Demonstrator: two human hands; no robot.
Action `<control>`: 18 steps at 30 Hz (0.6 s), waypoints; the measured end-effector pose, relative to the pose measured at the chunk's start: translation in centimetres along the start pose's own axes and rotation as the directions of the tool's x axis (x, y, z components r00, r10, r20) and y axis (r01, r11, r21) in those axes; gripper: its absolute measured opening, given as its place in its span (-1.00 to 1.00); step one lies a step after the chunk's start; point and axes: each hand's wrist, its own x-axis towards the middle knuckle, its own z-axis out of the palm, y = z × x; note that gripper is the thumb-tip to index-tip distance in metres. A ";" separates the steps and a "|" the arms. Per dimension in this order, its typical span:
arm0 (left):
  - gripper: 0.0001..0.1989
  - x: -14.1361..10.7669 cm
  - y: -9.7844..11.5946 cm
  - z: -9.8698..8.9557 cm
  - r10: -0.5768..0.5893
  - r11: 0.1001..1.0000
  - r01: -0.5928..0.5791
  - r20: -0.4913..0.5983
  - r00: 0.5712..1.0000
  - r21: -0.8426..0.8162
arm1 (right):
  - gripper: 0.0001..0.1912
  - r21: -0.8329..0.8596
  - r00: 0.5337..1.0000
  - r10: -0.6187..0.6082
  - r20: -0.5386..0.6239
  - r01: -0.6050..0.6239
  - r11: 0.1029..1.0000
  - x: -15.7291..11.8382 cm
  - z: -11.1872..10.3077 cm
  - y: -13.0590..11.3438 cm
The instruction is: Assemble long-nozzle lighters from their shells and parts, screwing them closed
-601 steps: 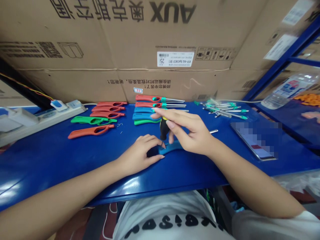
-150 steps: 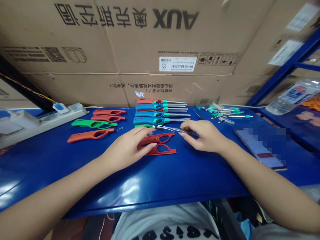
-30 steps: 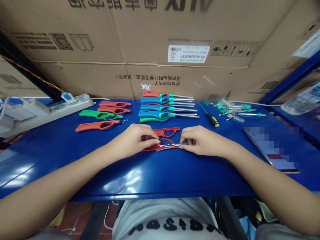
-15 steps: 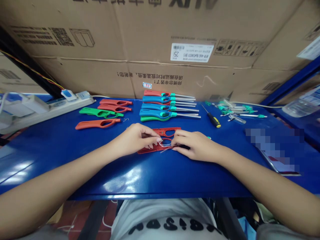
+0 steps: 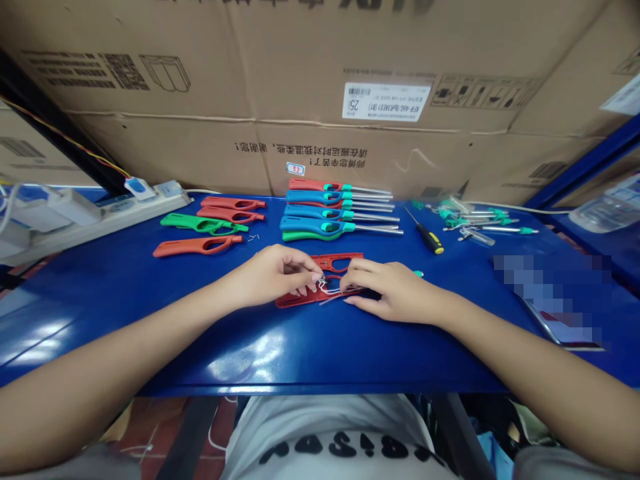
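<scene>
Two red lighter shell halves lie in front of me, the near half under my hands and the far half just behind it. My left hand pinches the end of a thin white wire above the near half's trigger opening. My right hand rests at the neck end of that half, its fingers closed on the wire's other stretch. Beneath the right hand most of the part there is hidden; a green tip shows past its knuckles.
Long-nosed lighters are stacked at the back middle, with red and green shells to their left. A screwdriver, metal tubes with green ends and a phone lie right. A power strip stands left; cardboard walls the back.
Both hands stay nearly in place. The left fingertips shift slightly on the wire, and the right fingers move a little left along it. The view tilts slightly.
</scene>
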 end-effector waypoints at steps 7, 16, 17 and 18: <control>-0.87 0.0 -0.1 -0.2 0.040 0.999 -0.039 0.029 0.999 -0.031 | -0.88 -0.051 1.000 0.018 -0.019 -0.019 0.999 0.1 0.1 0.0; -0.84 0.1 -0.1 -0.2 -0.008 0.997 0.014 0.082 0.997 -0.073 | -0.91 -0.010 0.999 0.018 -0.039 -0.018 1.000 0.3 0.3 0.1; -0.83 0.1 -0.1 -0.2 -0.018 0.996 0.026 0.093 0.995 -0.080 | -0.91 -0.007 0.999 0.011 -0.042 -0.011 1.000 0.2 0.3 0.1; -0.83 0.1 -0.1 -0.2 -0.027 0.996 0.036 0.103 0.994 -0.085 | -0.90 -0.015 0.999 0.001 -0.042 -0.001 1.000 0.2 0.3 0.1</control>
